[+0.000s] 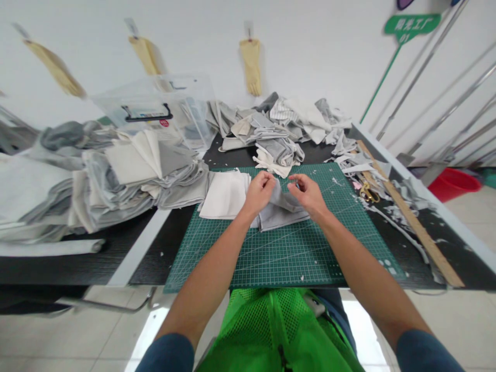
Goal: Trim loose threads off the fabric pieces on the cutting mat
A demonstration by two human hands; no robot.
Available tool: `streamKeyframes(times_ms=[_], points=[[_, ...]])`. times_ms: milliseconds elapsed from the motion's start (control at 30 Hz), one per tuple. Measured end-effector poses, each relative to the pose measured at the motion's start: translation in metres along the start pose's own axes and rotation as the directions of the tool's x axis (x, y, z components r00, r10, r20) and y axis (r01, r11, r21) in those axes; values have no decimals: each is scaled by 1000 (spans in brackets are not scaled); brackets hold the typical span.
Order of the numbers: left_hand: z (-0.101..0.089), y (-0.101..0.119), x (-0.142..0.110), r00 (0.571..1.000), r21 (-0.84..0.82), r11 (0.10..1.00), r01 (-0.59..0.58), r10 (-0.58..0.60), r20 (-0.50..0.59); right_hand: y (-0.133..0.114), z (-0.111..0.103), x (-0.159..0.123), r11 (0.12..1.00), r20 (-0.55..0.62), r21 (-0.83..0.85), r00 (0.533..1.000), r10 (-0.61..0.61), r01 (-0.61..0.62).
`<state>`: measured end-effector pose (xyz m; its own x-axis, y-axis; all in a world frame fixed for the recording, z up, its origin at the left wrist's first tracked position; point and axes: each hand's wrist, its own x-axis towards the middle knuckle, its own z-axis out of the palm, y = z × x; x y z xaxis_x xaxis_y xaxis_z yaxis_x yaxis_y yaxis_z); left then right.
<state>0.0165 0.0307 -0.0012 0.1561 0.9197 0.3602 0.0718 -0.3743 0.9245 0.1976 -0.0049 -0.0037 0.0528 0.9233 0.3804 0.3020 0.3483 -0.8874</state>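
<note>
The gray cloth (284, 219) is soft, plain and loosely folded, lying partly under and between the left hand (259, 194) and the right hand (309, 195). Its near part lies flat just below both hands, with a fairly straight front edge. Farther in, it rises in a rumpled fold beside the left hand's curled fingers and slopes down toward the right wrist.

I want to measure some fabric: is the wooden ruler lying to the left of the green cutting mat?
No, the wooden ruler lies to the right of the green cutting mat.
</note>
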Motion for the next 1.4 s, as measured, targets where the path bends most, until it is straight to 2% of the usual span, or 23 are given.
streamKeyframes(times_ms=[67,167,333,433,567,667,733,833,967,1067,1133,1200,1267,1400], points=[[-1,0,0,999,-15,999,-29,30,26,-3,0,0,998,31,49,999,39,-41],[-1,0,0,991,-33,999,-37,41,127,-1,2,-1,995,58,75,996,67,-71],[2,2,-3,971,-41,997,59,-48,233,12,6,-1,992,42,54,993,111,-113],[-4,2,-3,954,-29,996,81,-69,292,15,7,-1,993,4,43,994,107,-108],[-21,-5,3,946,142,990,12,-58,320,15,6,1,998,-123,-16,991,53,-55],[-34,-17,8,924,315,949,31,-147,353,16,2,4,997,-248,2,965,81,-83],[-39,-25,11,931,413,910,42,-186,315,21,0,7,993,-302,-28,948,97,-111],[-41,-34,13,952,522,852,31,-185,244,30,-4,9,985,-331,-109,940,89,-131],[-40,-34,13,956,497,867,35,-174,237,35,-10,10,952,-307,-274,950,49,-137],[-37,-30,12,955,427,901,80,-192,226,27,-10,7,922,-293,-386,952,-89,-33],[-35,-27,10,960,391,914,109,-199,197,17,-6,3,918,-204,-392,967,-155,64],[-32,-24,9,963,344,929,134,-204,177,8,1,-2,931,-6,-334,987,-159,148],[-31,-22,8,958,282,946,159,-217,189,2,9,-7,932,115,-290,975,-191,217],[-28,-19,6,939,202,964,172,-223,263,-3,16,-10,908,165,-278,947,-275,312]])
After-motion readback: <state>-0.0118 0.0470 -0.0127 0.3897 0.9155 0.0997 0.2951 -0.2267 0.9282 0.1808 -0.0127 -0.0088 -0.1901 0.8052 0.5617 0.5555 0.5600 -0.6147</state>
